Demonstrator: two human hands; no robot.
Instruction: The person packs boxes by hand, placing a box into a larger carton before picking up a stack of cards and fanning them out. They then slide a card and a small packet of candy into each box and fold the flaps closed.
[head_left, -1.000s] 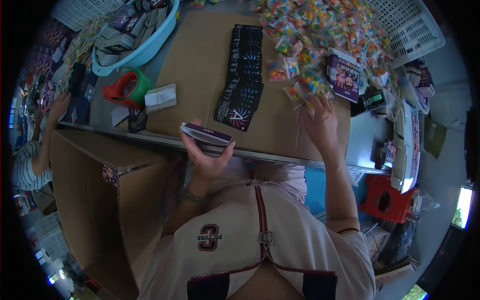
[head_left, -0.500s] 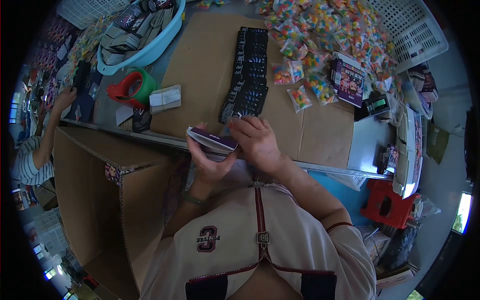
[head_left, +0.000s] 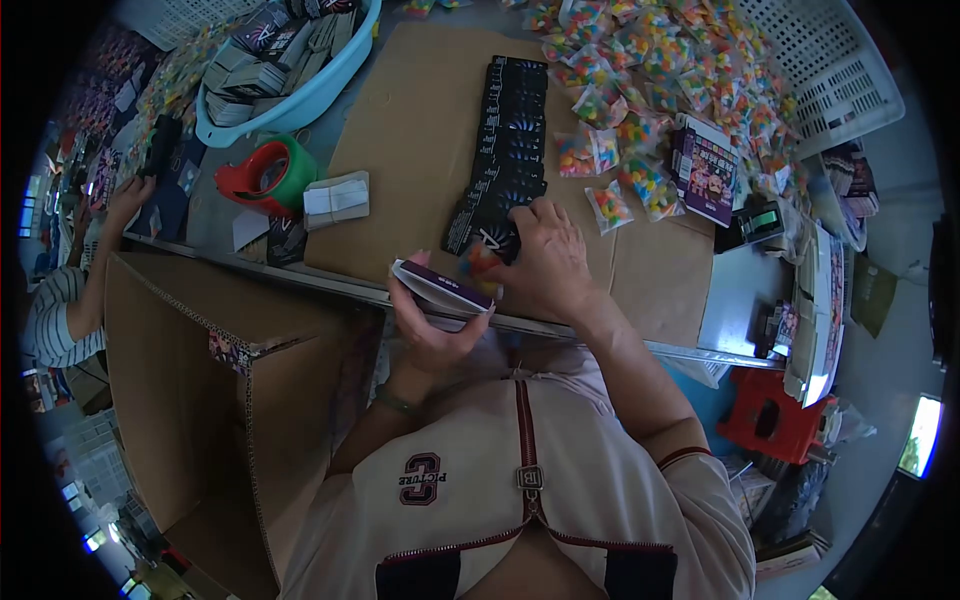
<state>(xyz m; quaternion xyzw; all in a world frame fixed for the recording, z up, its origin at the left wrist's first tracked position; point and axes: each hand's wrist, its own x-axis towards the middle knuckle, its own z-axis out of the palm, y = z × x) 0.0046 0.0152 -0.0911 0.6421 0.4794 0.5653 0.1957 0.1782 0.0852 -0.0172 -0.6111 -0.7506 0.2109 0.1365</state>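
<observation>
Purple box held open at its long side by one hand, a colourful packet beside it in the other.

The slim purple box (head_left: 445, 288) is at the centre of the frame, tilted near the edge of the surface (head_left: 740, 315). The left hand (head_left: 435, 345) pinches its two ends between thumb and fingers, a grip that seems to keep the pale gap bowed open. The right hand (head_left: 558, 262) has thumb and fingers closed on a small, blurred packet (head_left: 479, 260), just beside the box.

Overlapping black cards (head_left: 512, 140) run up the middle in a column, probably so each one's edge shows. They lie on a flat cardboard sheet (head_left: 400, 130), perhaps there as a work mat. Heaped sweet packets (head_left: 670, 55) fill the upper right, within easy reach. At upper left are a blue basin (head_left: 300, 108) of card packs and a red and green tape dispenser (head_left: 285, 178).

A large carton (head_left: 175, 380) gapes at lower left; a red stool (head_left: 755, 415) is at lower right. Another person's striped sleeve (head_left: 60, 325) shows at the left edge.
</observation>
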